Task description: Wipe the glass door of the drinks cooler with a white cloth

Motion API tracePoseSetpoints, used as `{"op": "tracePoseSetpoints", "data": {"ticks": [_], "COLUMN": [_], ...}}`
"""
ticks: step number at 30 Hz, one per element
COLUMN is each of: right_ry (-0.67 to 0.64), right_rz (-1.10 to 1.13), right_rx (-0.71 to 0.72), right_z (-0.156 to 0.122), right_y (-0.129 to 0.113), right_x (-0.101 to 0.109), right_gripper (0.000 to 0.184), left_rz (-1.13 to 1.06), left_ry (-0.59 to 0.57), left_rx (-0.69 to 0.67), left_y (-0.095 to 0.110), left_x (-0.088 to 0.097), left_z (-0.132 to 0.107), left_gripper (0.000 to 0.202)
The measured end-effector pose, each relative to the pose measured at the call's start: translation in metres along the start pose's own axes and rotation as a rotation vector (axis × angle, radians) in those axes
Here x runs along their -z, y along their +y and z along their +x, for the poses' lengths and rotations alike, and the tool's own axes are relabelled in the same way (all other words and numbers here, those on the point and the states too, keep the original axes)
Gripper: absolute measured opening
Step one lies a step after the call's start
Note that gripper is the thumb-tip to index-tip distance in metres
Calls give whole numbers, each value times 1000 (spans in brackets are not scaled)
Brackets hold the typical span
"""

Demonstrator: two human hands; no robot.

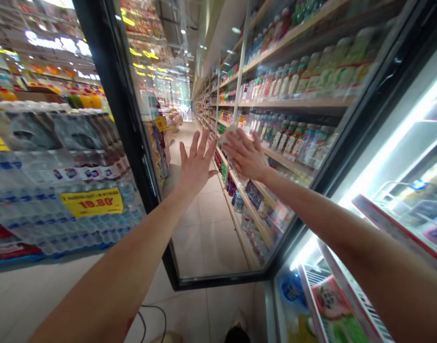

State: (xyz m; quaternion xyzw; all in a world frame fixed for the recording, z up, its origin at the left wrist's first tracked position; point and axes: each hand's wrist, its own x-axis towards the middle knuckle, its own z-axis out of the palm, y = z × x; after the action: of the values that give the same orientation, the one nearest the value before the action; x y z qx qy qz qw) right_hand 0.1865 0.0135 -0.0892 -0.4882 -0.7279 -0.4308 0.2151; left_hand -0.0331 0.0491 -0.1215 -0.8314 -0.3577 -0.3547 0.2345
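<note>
A glass door with a black frame stands open in front of me. My left hand is spread at the glass, fingers apart, with nothing in it; whether the palm touches the pane I cannot tell. To its right, my right hand presses a pale crumpled cloth flat to the glass. Most of the cloth is covered by the palm and fingers. Through or in the pane show shelves of bottles, slightly blurred.
The lit cooler stands at the right with racks and packages inside. Stacked packs of bottled drinks with a yellow price sign are on the left. A dark cable lies on the tiled floor near my feet.
</note>
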Motion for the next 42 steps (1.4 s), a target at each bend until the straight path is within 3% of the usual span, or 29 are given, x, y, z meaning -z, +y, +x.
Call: {"op": "tracePoseSetpoints", "data": {"ticks": [2,3,6,8,9,10,13,14,15,19,21,23,27,28,29,30,33,34,36,38,41,42], "right_ry": [-48,-4,304,479,504,480,249,194,195,521,602,561,265,215,208,245,482,550,620,563,296,246], "right_rz": [1,-19,-80,-91,-92,-89,-55,-43,-35,-57,-71,-76,-82,-82,-78,-70,-38,-30,-27,-40,-46,-37], "right_rx": [66,-17,-530,-780,-777,-685,-195,-120,-162,-820,-922,-789,-109,-22,-43,-169,-803,-957,-1066,-870,-286,-212], "right_z": [-15,-22,-33,-29,-25,-22,-23,-28,-34,-50,-41,-25,-7,-9,-13,-17,-21,-17,-1,15,23,19], "right_y": [6,18,61,70,66,57,35,36,43,94,100,82,39,40,48,61,112,123,129,116,94,95], "right_x": [-3,-1,9,11,10,7,0,-1,1,15,18,15,5,5,8,13,32,37,42,43,42,42], "right_gripper": [48,47,50,52,53,52,47,45,44,52,54,52,47,46,45,45,49,51,54,52,48,47], "left_rz": [32,46,77,95,105,117,157,167,175,187,185,188,213,218,222,223,223,220,217,218,228,231], "left_ry": [11,14,13,5,1,-3,-5,-1,6,45,59,68,97,102,105,107,108,109,110,109,111,110], "left_rx": [-5,-6,-3,-2,1,5,9,8,7,4,-3,-3,-12,-15,-17,-17,-14,-12,-6,-5,-5,-6], "left_y": [-1,-1,0,1,1,1,1,1,1,2,1,0,-3,-3,-3,-3,0,0,1,1,0,0], "left_x": [0,0,1,2,2,3,3,3,3,2,1,-1,-3,-3,-3,-3,-2,-2,-1,-1,0,0], "left_z": [-1,-1,-3,-3,-4,-4,-4,-4,-4,-5,-5,-6,-5,-5,-5,-5,-6,-7,-7,-7,-6,-5], "left_gripper": [88,90,90,88,86,85,80,79,78,75,74,72,68,67,67,67,68,68,67,66,66,67]}}
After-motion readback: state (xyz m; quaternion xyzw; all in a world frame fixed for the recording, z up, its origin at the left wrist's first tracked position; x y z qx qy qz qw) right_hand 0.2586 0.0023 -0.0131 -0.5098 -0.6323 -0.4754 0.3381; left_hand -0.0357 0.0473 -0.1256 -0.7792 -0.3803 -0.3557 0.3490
